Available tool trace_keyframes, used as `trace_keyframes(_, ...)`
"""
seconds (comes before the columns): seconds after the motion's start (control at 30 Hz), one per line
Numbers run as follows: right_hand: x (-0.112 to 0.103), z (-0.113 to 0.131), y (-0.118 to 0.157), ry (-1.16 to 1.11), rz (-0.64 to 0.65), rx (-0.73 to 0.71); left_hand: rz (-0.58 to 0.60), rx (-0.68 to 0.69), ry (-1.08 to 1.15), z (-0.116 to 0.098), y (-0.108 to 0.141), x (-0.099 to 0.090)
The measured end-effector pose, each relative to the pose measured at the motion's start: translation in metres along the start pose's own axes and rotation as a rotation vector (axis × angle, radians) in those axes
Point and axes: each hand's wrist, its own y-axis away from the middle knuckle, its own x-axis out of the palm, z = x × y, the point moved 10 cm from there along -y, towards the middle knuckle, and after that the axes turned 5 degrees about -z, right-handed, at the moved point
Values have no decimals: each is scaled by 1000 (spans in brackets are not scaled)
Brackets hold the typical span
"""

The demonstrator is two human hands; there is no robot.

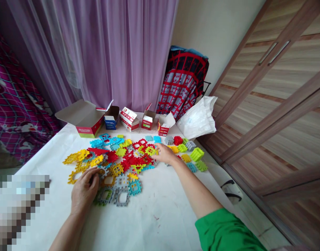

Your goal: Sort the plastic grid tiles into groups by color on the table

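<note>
On the white-covered table [162, 195] lies a loose pile of plastic interlocking building pieces in red, yellow, blue, grey and lime green. At the pile's near left, my left hand [85, 186] is closed, its curled fingertips on a grey interlocking building piece [104, 170]; the hand partly covers it. My right hand [164, 153] reaches to the right side of the pile, with its fingers pinched at a lime-green interlocking building piece [151, 151]. Red pieces [134, 162] lie beneath and around that one. Grey window-shaped frames [121, 197] and a blue square frame [134, 187] sit nearest me.
Small stacks of sorted pieces, including a lime-green stack [197, 154], stand at the table's right. Along the back are a large open carton [90, 130], a blue box [111, 124], several small red-and-white boxes [147, 123] and a white bag [198, 120]. A wooden wardrobe [275, 104] rises at right.
</note>
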Motion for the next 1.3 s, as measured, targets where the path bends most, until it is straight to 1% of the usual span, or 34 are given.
trace_keyframes(0.03,-15,-17,6,-22,-62,49,2,2,-3,0,0,0)
trace_keyframes(0.1,-48,-61,21,-31,-187,172,6,3,-6,1,-1,1)
trace_keyframes(0.2,-103,-141,54,12,-362,397,12,-7,-5,1,-2,1)
trace_keyframes(0.27,-134,-190,77,63,-438,508,22,-11,-13,1,-3,1)
trace_keyframes(0.33,-155,-227,93,130,-454,583,26,-17,-30,0,-4,1)
trace_keyframes(0.37,-160,-240,98,156,-439,606,28,-23,-42,0,-5,0)
trace_keyframes(0.43,-164,-258,104,197,-394,633,34,-47,-66,0,-6,0)
trace_keyframes(0.53,-160,-265,104,221,-340,644,55,-80,-88,-1,-6,-1)
trace_keyframes(0.77,-150,-260,93,210,-256,634,95,-120,-107,-7,-6,-2)
trace_keyframes(0.9,-149,-262,91,220,-236,622,112,-135,-128,-8,-6,-2)
trace_keyframes(1.07,-144,-264,90,233,-226,614,125,-136,-146,-5,-6,1)
trace_keyframes(1.2,-142,-262,87,236,-230,604,92,-125,-147,-3,-6,-1)
trace_keyframes(1.3,-142,-262,86,244,-220,602,98,-128,-149,-4,-6,-1)
